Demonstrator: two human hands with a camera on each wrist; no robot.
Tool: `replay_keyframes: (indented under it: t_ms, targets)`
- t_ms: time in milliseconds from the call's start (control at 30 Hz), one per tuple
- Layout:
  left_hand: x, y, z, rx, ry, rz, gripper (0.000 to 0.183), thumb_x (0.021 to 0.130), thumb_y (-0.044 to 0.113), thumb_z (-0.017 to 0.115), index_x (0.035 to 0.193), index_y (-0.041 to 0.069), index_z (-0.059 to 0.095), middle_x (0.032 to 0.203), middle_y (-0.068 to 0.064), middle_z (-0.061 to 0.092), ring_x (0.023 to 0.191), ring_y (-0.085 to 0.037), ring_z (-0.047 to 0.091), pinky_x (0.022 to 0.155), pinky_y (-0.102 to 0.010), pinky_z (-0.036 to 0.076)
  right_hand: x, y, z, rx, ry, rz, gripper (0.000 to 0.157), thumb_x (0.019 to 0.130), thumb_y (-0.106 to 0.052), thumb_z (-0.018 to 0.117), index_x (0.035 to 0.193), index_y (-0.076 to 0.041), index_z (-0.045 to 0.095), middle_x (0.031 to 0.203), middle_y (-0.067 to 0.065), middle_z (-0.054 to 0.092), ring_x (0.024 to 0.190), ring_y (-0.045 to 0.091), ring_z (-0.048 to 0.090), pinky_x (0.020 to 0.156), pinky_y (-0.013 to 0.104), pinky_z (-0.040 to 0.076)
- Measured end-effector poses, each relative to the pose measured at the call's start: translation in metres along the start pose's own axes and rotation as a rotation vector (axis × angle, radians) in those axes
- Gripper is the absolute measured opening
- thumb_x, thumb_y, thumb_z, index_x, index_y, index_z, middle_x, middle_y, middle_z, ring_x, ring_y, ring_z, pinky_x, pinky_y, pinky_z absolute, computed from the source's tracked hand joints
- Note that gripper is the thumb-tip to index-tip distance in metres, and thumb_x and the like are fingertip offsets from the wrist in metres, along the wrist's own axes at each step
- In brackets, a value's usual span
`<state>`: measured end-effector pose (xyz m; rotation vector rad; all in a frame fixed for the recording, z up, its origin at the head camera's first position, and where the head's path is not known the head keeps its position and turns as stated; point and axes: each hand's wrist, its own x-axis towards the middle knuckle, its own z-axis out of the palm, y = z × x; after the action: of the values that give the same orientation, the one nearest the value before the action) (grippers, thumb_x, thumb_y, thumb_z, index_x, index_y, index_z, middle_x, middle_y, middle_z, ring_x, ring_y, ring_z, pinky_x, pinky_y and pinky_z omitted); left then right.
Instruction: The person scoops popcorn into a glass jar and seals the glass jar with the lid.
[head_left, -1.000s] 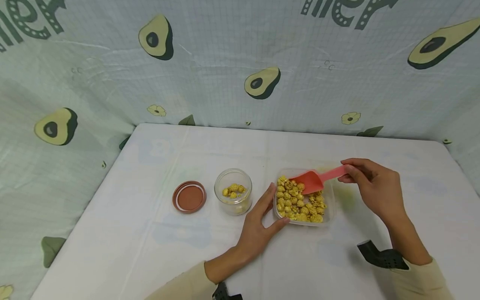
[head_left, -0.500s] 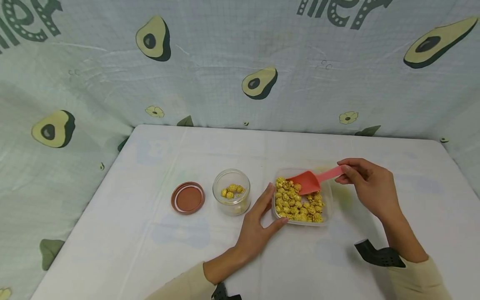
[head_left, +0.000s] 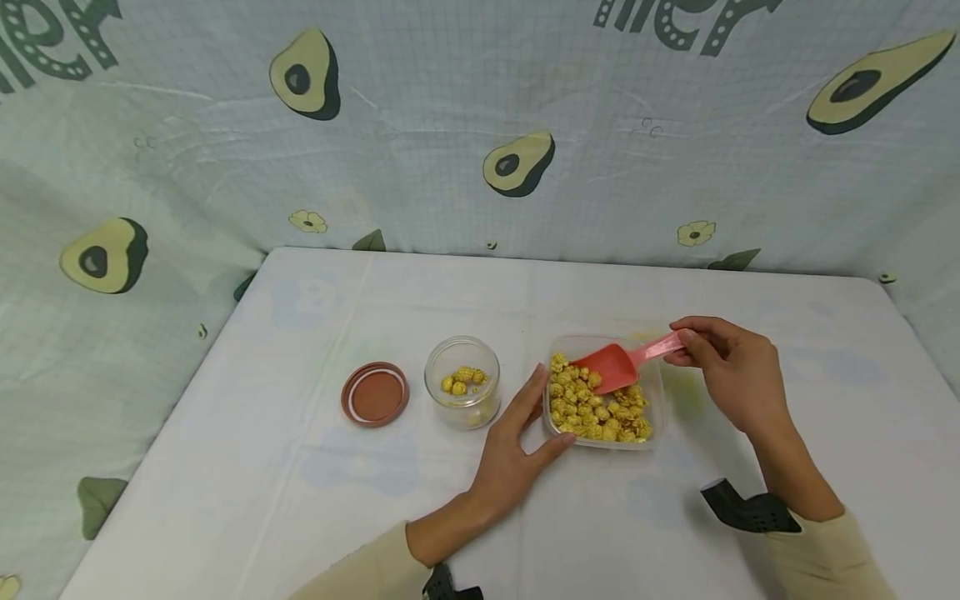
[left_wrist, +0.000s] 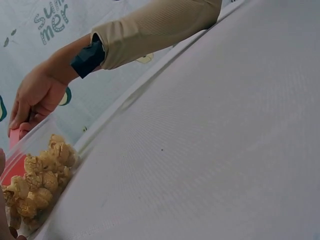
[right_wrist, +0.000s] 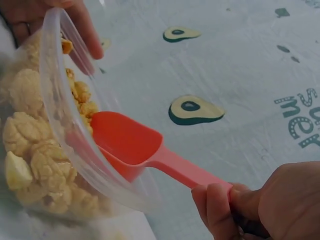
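Note:
A clear plastic container [head_left: 656, 412] holds yellow popcorn [head_left: 592, 408], bunched toward its left and near sides. My left hand [head_left: 510, 467] holds its near left corner, the thumb on the near rim and the fingers along the left wall. My right hand [head_left: 731, 367] pinches the handle of a pink-red scoop [head_left: 611, 367]. The scoop's blade dips into the container at the far side, against the popcorn; the right wrist view shows the scoop [right_wrist: 130, 137] with its bowl bare. Left of the container stands an uncovered glass jar [head_left: 463, 408] with some popcorn inside.
A brown round lid [head_left: 375, 394] lies on the white-covered table [head_left: 337, 517], left of the jar. Behind and to the left hangs a pale cloth [head_left: 420, 100] printed with avocados. Black straps [head_left: 753, 510] with devices sit on both wrists.
My right hand has moved a little left, pushing the scoop slightly farther into the container. The left hand keeps its hold; the jar and lid have not moved.

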<state>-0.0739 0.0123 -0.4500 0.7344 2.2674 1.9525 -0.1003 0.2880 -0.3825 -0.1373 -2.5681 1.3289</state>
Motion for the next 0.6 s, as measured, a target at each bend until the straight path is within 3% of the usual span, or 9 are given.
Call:
replay_keyframes:
  t_ms: [300,433,533,600]
  targets:
    - [-0.001,0.003,-0.001,0.004,0.004,-0.015,0.076,0.088,0.018,0.070,0.151,0.013,0.029,0.156,-0.002,0.023,0.140,-0.012,0.025,0.108,-0.029,0.035,-0.002,-0.004,0.000,-0.046,-0.033,-0.001,0.031,0.097,-0.029,0.056,0.114,-0.004,0.066,0.083,0.006,0.070,0.069,0.004,0.067,0.058,0.016,0.052]
    - [0.000,0.002,-0.001,0.005,-0.004,-0.011,0.075,0.089,0.017,0.070,0.151,0.011,0.029,0.157,-0.003,0.023,0.140,-0.012,0.025,0.108,-0.030,0.035,-0.003,-0.007,-0.003,-0.096,-0.058,-0.024,0.031,0.098,-0.026,0.055,0.114,-0.002,0.065,0.081,0.010,0.070,0.068,0.007,0.067,0.056,0.018,0.050]
    - [0.001,0.002,0.000,0.009,-0.008,-0.001,0.075,0.089,0.017,0.070,0.151,0.010,0.028,0.157,-0.003,0.022,0.140,-0.012,0.024,0.108,-0.030,0.035,0.007,0.029,-0.001,-0.109,-0.038,-0.040,0.031,0.098,-0.034,0.054,0.116,-0.013,0.067,0.080,0.004,0.070,0.069,0.008,0.067,0.053,0.019,0.048]
    - [0.001,0.003,0.000,0.011,-0.004,0.003,0.076,0.089,0.017,0.070,0.151,0.012,0.028,0.157,-0.001,0.022,0.141,-0.012,0.023,0.108,-0.030,0.035,0.008,0.029,-0.002,-0.113,-0.035,-0.039,0.030,0.098,-0.035,0.054,0.116,-0.014,0.067,0.081,0.004,0.070,0.069,0.009,0.067,0.053,0.019,0.048]
